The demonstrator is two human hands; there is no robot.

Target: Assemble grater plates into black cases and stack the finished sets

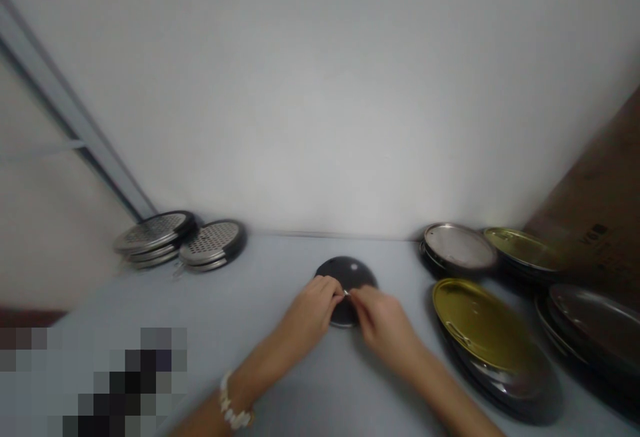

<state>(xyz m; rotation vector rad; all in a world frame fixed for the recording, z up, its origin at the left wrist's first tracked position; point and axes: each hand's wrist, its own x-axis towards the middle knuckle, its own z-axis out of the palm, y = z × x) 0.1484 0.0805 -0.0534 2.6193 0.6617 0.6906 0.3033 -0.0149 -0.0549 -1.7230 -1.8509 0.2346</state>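
Note:
A round black disc (345, 268) with a silvery lower rim lies on the grey table in front of me, partly covered by both hands. Over its middle, my left hand (316, 300) pinches a small shiny piece (346, 293) between thumb and fingertips. From the other side my right hand (383, 315) closes its fingertips on the same piece. Its exact kind is too small and blurred to make out. A pale beaded bracelet (231, 405) circles my left wrist.
Stacked round perforated metal pieces with dark edges (155, 231) (213, 243) sit at the back left. To the right lie stacks of round lids, some gold (483, 327), some silver (460, 245). A cardboard box (600, 203) stands far right. The wall (325, 103) rises behind the table (280, 257).

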